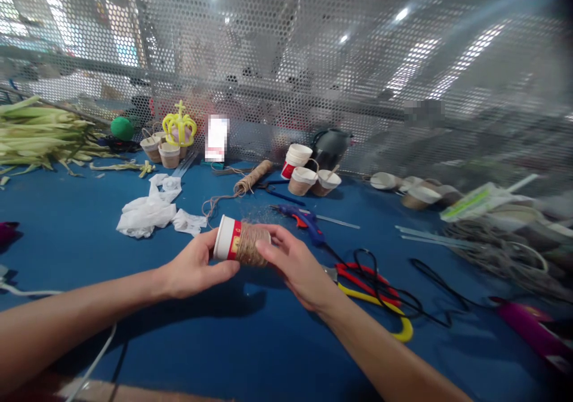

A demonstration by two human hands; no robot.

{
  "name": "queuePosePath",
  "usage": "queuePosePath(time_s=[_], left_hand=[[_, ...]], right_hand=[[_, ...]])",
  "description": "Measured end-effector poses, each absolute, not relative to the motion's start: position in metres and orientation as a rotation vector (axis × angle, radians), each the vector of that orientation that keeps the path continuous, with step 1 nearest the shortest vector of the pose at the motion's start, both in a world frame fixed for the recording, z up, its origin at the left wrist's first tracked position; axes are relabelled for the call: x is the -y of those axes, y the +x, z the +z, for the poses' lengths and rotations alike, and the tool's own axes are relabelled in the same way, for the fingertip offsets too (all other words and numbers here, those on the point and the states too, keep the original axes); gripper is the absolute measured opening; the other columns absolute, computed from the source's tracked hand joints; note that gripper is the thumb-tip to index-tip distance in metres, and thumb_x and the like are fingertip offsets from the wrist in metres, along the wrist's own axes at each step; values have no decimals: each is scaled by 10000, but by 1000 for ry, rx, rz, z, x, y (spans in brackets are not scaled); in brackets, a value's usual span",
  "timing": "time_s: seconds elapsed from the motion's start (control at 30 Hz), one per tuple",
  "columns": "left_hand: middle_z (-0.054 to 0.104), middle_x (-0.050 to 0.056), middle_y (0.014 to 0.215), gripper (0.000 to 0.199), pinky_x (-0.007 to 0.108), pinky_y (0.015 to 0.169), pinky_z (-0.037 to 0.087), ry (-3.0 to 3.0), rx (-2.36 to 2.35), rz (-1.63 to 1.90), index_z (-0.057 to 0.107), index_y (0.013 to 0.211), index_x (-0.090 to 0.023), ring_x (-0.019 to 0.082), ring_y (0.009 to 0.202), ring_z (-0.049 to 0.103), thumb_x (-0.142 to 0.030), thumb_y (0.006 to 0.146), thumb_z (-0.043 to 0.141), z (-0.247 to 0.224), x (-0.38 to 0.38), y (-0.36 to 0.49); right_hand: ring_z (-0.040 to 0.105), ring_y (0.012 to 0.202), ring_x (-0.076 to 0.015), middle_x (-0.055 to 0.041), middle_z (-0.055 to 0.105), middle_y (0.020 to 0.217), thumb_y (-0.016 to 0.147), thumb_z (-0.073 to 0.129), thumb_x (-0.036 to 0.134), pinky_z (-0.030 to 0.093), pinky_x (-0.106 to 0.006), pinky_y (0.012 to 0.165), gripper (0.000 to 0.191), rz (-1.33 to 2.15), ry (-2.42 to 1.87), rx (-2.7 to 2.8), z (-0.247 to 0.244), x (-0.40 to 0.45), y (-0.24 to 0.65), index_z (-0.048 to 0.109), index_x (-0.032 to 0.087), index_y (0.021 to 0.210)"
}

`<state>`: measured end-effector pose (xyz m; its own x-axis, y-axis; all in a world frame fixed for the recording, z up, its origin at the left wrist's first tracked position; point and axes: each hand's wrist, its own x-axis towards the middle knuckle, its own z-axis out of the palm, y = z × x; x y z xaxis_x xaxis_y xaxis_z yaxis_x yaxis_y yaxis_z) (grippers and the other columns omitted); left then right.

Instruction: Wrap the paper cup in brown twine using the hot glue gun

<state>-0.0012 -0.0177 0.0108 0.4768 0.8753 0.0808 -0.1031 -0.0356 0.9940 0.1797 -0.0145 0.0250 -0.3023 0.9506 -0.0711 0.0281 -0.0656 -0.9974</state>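
Note:
Between my two hands a paper cup (pixel 227 238) lies on its side in the air above the blue table. Twine (pixel 251 244) is wound round its base half; the white and red half toward the rim is bare. My left hand (pixel 197 263) grips the rim end, thumb underneath in front. My right hand (pixel 293 262) holds the twine-wrapped end, with the thumb pressed on the windings. A loose strand runs from behind the cup toward a twine roll (pixel 254 177). Just beyond my right hand rests a blue glue gun (pixel 304 220).
Red and yellow scissors (pixel 371 288) and a black cord lie right of my right hand. Crumpled white tissue (pixel 147 211) is at left. Several cups (pixel 303 179) stand by the mesh screen (pixel 277 62). Corn husks (pixel 40 130) fill the far left; a cord pile (pixel 501 253) lies right.

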Motion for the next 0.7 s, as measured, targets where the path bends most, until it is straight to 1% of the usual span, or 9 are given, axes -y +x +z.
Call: queuePosePath(time_s=[0.07,0.13,0.2,0.3,0.4,0.53,0.7], left_hand=[[613,53,870,372,249,712,412,1310,-733,932,531,1004,-116,153,772,540,-216,662,638,12,16,-2],[614,46,840,325,247,700,413,1213,-718,951,550,946,-115,146,747,542,-217,652,645,12,13,-2],[609,31,782,268,236,660,415,1102,-702,952,566,876,-115,134,694,540,-225,645,644,11,11,-1],[592,13,697,238,214,586,405,968,-699,923,572,816,-107,110,605,522,-248,638,642,10,10,0],[592,20,694,241,209,580,397,947,-719,892,579,798,-97,102,590,515,-260,636,649,10,11,1],[581,13,715,273,224,619,390,1089,-803,855,572,814,-102,113,632,508,-274,624,667,7,14,2],[557,2,720,272,238,647,379,1288,-763,766,559,838,-112,122,657,488,-311,667,632,6,18,1]], right_hand=[[555,923,-190,-65,572,987,713,607,322,451,-343,792,370,1398,-1121,1545,27,17,182,449,184,1018],[555,924,-192,-70,557,999,716,595,271,459,-353,793,390,1316,-1117,1661,27,20,183,405,195,1048],[543,952,-199,-85,526,1051,716,576,223,453,-364,815,409,1177,-1104,1769,24,24,184,379,203,1073],[472,1051,-219,-99,452,1133,687,569,153,400,-387,896,453,819,-1033,1968,16,29,185,380,210,1094],[401,1113,-233,-98,422,1145,675,569,119,346,-414,944,502,540,-945,2135,9,31,186,373,224,1125],[394,1120,-236,-104,411,1161,694,560,124,351,-417,941,528,507,-910,2203,6,33,187,348,231,1165],[363,1163,-248,-111,398,1224,745,569,243,323,-433,965,533,589,-901,2228,8,35,187,333,228,1222]])
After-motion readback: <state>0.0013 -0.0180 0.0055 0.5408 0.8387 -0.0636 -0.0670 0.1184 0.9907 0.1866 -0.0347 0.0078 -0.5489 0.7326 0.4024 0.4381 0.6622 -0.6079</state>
